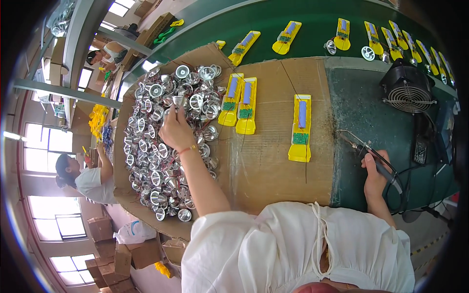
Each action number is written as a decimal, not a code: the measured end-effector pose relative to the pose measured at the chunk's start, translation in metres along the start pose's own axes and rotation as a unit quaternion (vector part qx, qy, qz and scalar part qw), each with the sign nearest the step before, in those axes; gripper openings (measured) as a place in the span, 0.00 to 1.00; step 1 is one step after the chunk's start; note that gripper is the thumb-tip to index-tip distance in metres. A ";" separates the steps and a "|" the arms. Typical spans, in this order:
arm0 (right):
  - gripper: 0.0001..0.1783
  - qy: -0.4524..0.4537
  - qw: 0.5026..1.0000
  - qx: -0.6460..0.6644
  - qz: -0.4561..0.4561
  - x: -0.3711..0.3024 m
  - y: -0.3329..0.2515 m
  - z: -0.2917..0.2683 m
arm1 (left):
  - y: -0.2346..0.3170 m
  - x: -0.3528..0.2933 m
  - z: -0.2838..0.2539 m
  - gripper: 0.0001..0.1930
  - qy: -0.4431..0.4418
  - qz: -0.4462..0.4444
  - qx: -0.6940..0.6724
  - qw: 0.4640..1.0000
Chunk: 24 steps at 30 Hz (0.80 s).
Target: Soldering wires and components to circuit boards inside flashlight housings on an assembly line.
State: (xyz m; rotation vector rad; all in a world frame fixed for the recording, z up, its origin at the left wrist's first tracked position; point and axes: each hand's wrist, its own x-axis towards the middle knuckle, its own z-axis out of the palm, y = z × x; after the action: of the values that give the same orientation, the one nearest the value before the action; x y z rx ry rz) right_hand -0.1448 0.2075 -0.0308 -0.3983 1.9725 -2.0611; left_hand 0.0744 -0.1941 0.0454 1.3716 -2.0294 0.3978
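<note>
My left hand (177, 129) reaches into a heap of shiny lamp reflectors (159, 151) on cardboard. Its fingertips are pinched on one silver reflector (179, 100). At the right, my right hand (375, 178) grips a soldering iron (386, 173) by its handle, the tip pointing up and left. Between the hands, a yellow flashlight housing (299, 154) lies on the cardboard, holding a blue cylindrical battery (302, 115) and a green circuit board (300, 138), with thin wires at both ends. Two similar housings (245, 128) lie side by side next to the heap.
A black fan (408, 88) with a round grille stands at the right, near cables. Along the far green belt (312, 29) lie several yellow housings (343, 41), some with reflectors. Co-workers (88, 178) work at the left. Cardboard boxes (115, 263) stand at lower left.
</note>
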 end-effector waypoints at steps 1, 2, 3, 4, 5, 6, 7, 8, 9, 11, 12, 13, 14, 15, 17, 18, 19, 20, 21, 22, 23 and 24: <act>0.07 0.001 1.000 -0.003 0.000 -0.001 0.000 -0.001 | 0.007 -0.010 -0.006 0.14 0.026 0.028 -0.036 0.999; 0.07 0.002 1.000 -0.005 0.003 -0.001 -0.003 -0.001 | 0.018 -0.020 -0.017 0.14 0.052 0.054 -0.070 0.995; 0.07 -0.002 1.000 -0.007 -0.003 0.000 -0.004 0.000 | 0.039 -0.032 -0.024 0.12 0.060 0.080 -0.119 0.988; 0.08 -0.003 1.000 -0.009 -0.007 0.002 -0.004 0.000 | 0.061 -0.043 -0.032 0.10 -0.008 0.079 -0.179 0.981; 0.08 -0.014 1.000 -0.002 -0.014 0.003 -0.005 0.001 | 0.068 -0.059 -0.035 0.11 -0.040 0.120 -0.236 0.963; 0.08 -0.013 1.000 -0.008 -0.009 0.002 -0.009 0.003 | 0.083 -0.070 -0.049 0.12 -0.078 0.183 -0.168 0.965; 0.08 -0.020 1.000 -0.004 -0.012 0.002 -0.011 0.006 | 0.094 -0.082 -0.053 0.12 -0.127 0.193 -0.176 0.957; 0.08 -0.027 1.000 0.000 -0.014 0.002 -0.011 0.007 | 0.097 -0.093 -0.051 0.13 -0.168 0.212 -0.207 0.940; 0.07 -0.027 1.000 0.001 -0.010 0.001 -0.009 0.005 | 0.099 -0.104 -0.047 0.13 -0.208 0.230 -0.238 0.921; 0.07 -0.027 1.000 0.002 -0.004 -0.001 -0.009 0.005 | 0.103 -0.115 -0.045 0.15 -0.241 0.203 -0.302 0.900; 0.07 -0.028 1.000 0.005 -0.003 -0.001 -0.008 0.005 | 0.105 -0.116 -0.048 0.17 -0.279 0.146 -0.310 0.897; 0.07 -0.026 1.000 0.003 0.002 -0.001 -0.009 0.005 | 0.107 -0.116 -0.051 0.19 -0.317 0.089 -0.317 0.889; 0.07 -0.027 1.000 0.001 -0.002 -0.001 -0.009 0.005 | 0.106 -0.113 -0.052 0.28 -0.311 0.076 -0.350 0.880; 0.07 -0.028 1.000 -0.001 -0.006 -0.001 -0.009 0.005 | 0.104 -0.108 -0.055 0.34 -0.272 0.110 -0.352 0.889; 0.07 -0.029 1.000 0.005 -0.004 -0.001 -0.009 0.003 | 0.099 -0.104 -0.060 0.45 -0.247 0.119 -0.359 0.892; 0.07 -0.029 1.000 0.002 -0.004 0.000 -0.010 0.003 | 0.099 -0.105 -0.063 0.45 -0.250 0.120 -0.360 0.891; 0.07 -0.031 0.999 0.001 -0.003 -0.001 -0.010 0.003 | 0.099 -0.107 -0.067 0.44 -0.238 0.092 -0.347 0.903; 0.07 -0.032 0.999 0.000 -0.001 -0.001 -0.010 0.003 | 0.098 -0.108 -0.069 0.44 -0.225 0.064 -0.333 0.913; 0.07 -0.032 0.999 0.003 0.000 -0.002 -0.010 0.002 | 0.096 -0.113 -0.065 0.37 -0.204 0.048 -0.331 0.920; 0.07 -0.033 0.999 0.008 -0.001 -0.002 -0.011 0.003 | 0.091 -0.114 -0.062 0.37 -0.204 0.048 -0.329 0.921; 0.07 -0.034 0.999 0.009 -0.001 -0.001 -0.011 0.004 | 0.087 -0.113 -0.059 0.31 -0.218 0.031 -0.290 0.931; 0.07 -0.039 0.999 0.010 -0.001 -0.001 -0.012 0.004 | 0.084 -0.112 -0.056 0.26 -0.231 0.014 -0.251 0.940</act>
State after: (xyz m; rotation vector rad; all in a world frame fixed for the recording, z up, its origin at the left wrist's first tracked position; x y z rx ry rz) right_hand -0.1423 0.2048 -0.0189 -0.4696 1.9050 -2.0338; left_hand 0.0450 -0.0482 0.0222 1.1791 -2.3014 -0.4554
